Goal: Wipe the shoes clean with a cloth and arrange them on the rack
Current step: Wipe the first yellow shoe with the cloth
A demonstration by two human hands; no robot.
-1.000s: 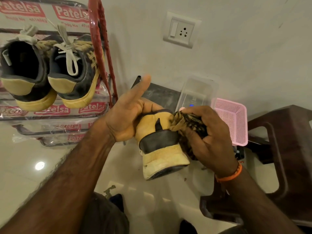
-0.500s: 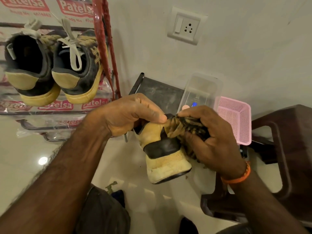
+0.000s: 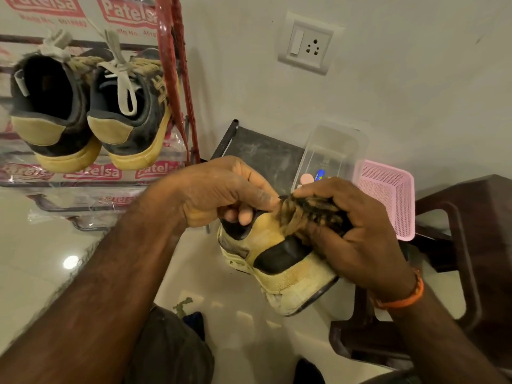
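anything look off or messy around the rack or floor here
A little. A small greenish scrap lies loose on the floor, and the crinkled plastic wrap on the rack hangs loose at the shelf edges. The pair of shoes sits neatly on the rack.

Shoe [image 3: 279,261]: yellow/tan suede, black heel patch, pale scuffed sole, held in the air above the floor, heel toward camera, tilted sole-down to the right. Cloth [image 3: 310,214]: mottled yellow-black, bunched, pressed on the shoe's upper by the collar. Pair of shoes [image 3: 91,112]: black with yellow soles, pale laces, side by side on the rack [image 3: 177,79] shelf, heels out. Rack: red uprights, plastic-wrapped shelves.
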